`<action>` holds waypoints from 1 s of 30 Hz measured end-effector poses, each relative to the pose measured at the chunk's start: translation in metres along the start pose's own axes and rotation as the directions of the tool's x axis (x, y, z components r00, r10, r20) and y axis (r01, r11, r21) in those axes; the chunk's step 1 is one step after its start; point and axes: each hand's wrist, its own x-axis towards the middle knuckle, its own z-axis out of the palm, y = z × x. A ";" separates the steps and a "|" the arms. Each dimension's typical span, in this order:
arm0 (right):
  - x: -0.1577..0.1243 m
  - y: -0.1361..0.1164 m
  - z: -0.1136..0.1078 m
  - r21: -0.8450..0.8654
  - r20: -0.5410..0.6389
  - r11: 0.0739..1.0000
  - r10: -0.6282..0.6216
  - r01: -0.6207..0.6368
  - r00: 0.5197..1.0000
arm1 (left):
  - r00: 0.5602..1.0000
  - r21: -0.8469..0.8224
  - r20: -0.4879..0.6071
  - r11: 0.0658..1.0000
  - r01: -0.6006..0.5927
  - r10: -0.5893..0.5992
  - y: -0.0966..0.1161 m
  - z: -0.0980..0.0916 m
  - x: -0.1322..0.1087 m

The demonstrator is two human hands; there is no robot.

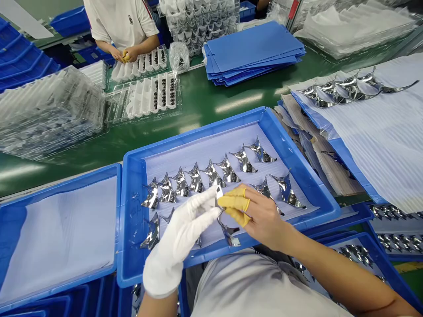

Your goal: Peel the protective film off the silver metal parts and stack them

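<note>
My left hand [180, 235] wears a white glove and pinches one end of a shiny chrome winged part [226, 226]. My right hand [256, 213], with yellow finger cots on its fingertips, grips the same part from the other side. Both hands hover over the near edge of a blue tray [299, 169] lined with white foam. Several more chrome winged parts [211, 174] lie in a row across that tray, with others to the right and left of my hands.
An empty foam-lined blue tray [59, 229] sits at left. Stacked trays with chrome parts [343, 88] and white foam sheets stand at right. Folded blue sheets [253, 50] and clear blister trays [49, 112] lie on the green table. A person [122, 26] works opposite.
</note>
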 end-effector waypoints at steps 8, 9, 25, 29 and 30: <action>-0.001 -0.018 -0.004 0.223 0.123 0.933 0.259 -0.281 0.958 | 0.992 -0.146 -0.080 0.985 0.086 -0.099 -0.008 0.008 -0.008; -0.001 -0.018 -0.005 0.254 0.170 0.920 0.260 -0.297 0.951 | 0.989 -0.156 -0.088 0.982 0.102 -0.117 -0.009 0.007 -0.008; 0.006 -0.022 0.000 0.664 0.515 0.156 0.612 -0.731 0.599 | 0.950 -0.117 -0.257 0.981 0.152 -0.178 0.002 0.008 -0.007; 0.008 -0.023 0.002 0.702 0.498 0.118 0.624 -0.702 0.602 | 0.991 -0.114 -0.070 0.988 0.107 -0.115 0.001 0.009 -0.010; 0.008 -0.023 0.003 0.709 0.491 0.117 0.627 -0.696 0.605 | 0.994 -0.123 -0.002 0.987 0.105 -0.106 0.004 0.011 -0.010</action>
